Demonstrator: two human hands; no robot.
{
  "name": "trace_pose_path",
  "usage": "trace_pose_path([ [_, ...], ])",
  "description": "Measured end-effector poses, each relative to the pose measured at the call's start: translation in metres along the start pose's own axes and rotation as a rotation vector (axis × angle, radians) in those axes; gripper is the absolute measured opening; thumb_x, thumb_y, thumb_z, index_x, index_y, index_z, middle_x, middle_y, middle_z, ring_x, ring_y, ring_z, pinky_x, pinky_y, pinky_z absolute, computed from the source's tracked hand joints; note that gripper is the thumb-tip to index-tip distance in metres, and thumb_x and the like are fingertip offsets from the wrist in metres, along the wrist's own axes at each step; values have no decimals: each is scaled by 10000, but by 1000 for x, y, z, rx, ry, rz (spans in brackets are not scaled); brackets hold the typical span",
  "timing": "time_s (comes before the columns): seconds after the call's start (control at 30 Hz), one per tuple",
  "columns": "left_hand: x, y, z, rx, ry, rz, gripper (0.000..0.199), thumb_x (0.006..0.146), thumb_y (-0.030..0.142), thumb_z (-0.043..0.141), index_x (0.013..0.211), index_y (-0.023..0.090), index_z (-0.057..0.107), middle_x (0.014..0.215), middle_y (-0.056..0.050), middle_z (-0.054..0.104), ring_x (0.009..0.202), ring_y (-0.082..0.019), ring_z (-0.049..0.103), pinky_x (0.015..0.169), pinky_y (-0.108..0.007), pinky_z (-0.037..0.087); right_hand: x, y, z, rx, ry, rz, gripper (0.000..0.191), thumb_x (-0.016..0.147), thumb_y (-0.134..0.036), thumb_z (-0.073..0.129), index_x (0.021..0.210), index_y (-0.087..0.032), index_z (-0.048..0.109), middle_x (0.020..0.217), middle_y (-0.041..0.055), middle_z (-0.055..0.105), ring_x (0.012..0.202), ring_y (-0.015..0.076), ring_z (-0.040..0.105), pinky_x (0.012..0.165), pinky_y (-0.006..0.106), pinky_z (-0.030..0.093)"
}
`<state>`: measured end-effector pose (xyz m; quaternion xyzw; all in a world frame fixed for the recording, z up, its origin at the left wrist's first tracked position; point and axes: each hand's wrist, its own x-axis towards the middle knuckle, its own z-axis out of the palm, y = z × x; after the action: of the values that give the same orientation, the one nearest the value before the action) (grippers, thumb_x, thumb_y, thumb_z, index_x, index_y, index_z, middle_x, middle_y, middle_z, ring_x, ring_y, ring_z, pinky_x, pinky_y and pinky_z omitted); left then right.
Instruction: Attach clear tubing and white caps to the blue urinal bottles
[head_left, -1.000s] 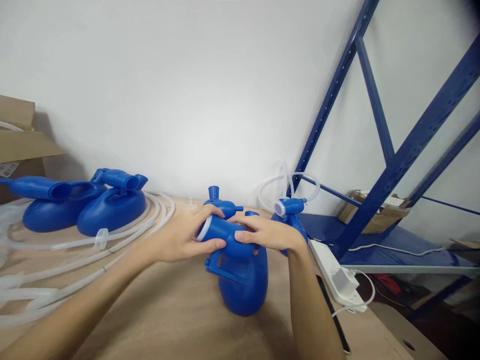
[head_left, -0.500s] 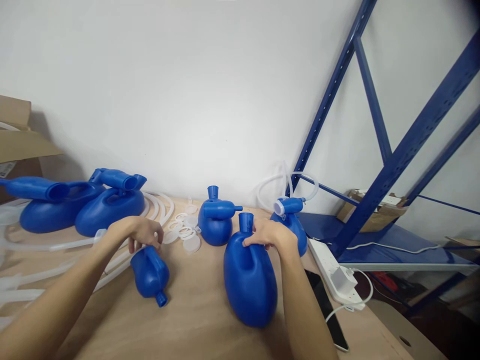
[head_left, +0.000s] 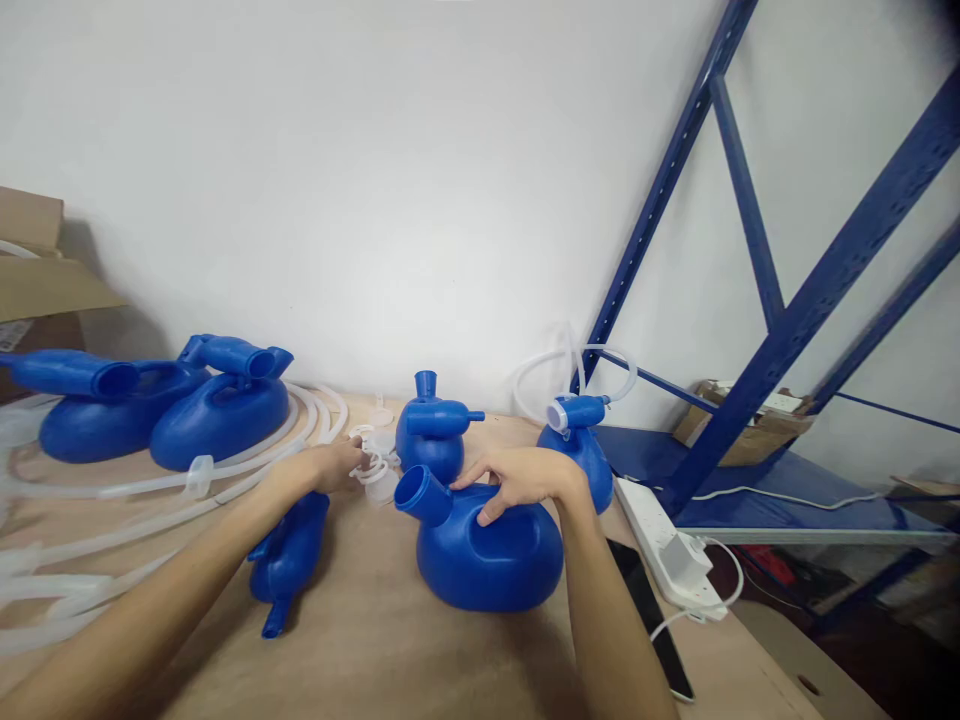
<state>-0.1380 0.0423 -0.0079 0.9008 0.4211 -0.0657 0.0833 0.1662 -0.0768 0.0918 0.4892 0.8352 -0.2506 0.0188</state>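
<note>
My right hand [head_left: 521, 475] grips the handle of a large blue bottle [head_left: 487, 575], whose open neck points up and left. My left hand [head_left: 341, 463] reaches to the pile of clear plastic rings and caps [head_left: 381, 480]; its fingertips are at the pile's left side, and what they pinch is too small to make out. Under my left wrist a small blue bottle part [head_left: 289, 560] lies on the wooden table [head_left: 367, 640]. Behind the large bottle stands another blue bottle [head_left: 431, 440] with a small part resting against it.
Two blue bottles [head_left: 217, 425] with parts on top and clear tubes [head_left: 150, 515] lie on the left, near a cardboard box [head_left: 45, 290]. To the right are a tubed blue bottle [head_left: 589, 465], a power strip [head_left: 660, 540], a dark phone [head_left: 652, 620] and blue shelving [head_left: 787, 340].
My left hand has let go of the small blue part and moved right to the clear rings. The small part has turned on the table. My right hand has tilted the large bottle leftward.
</note>
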Motion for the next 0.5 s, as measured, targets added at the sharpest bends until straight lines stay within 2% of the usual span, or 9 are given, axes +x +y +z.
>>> trace_pose_path([
  [0.13,5,-2,6,25,-34,3,119,734,223,713,835,169,746,1143,-154,697,1106,-342,660,942,-405,544,12,3,0,61,-44,-19,763,682,-539,898,1382,-301,713,1065,20,799,953,255,689,766,280,501],
  [0.23,2,-3,-1,-18,-19,46,82,765,216,706,834,183,734,1106,-117,729,1063,-294,679,960,-366,536,16,7,0,139,-68,-1,853,651,-552,916,1430,-305,672,978,7,785,863,224,677,714,265,488],
  [0.3,-7,-4,-14,-60,14,74,113,802,239,693,893,193,743,1149,-107,739,1088,-280,679,984,-349,527,17,9,0,160,-67,1,863,631,-555,926,1423,-316,676,1059,11,772,885,218,669,732,263,494],
  [0.4,-26,0,-40,-136,80,123,153,848,324,693,920,204,754,1350,-100,689,1200,-288,654,1041,-342,497,19,14,1,146,-50,10,843,606,-577,933,1379,-326,709,1187,27,722,958,225,658,784,268,509],
  [0.47,-40,10,-57,-258,117,213,220,854,423,720,875,206,755,1432,-82,649,1271,-303,622,1070,-338,475,23,20,3,146,-50,21,824,609,-594,929,1363,-333,719,1170,29,698,986,227,654,811,273,515],
  [0.5,-45,17,-63,-333,116,267,272,844,476,739,861,205,750,1404,-78,668,1262,-304,628,1065,-336,475,25,24,4,163,-58,17,817,624,-596,922,1370,-338,714,1146,25,694,993,226,656,824,277,518],
])
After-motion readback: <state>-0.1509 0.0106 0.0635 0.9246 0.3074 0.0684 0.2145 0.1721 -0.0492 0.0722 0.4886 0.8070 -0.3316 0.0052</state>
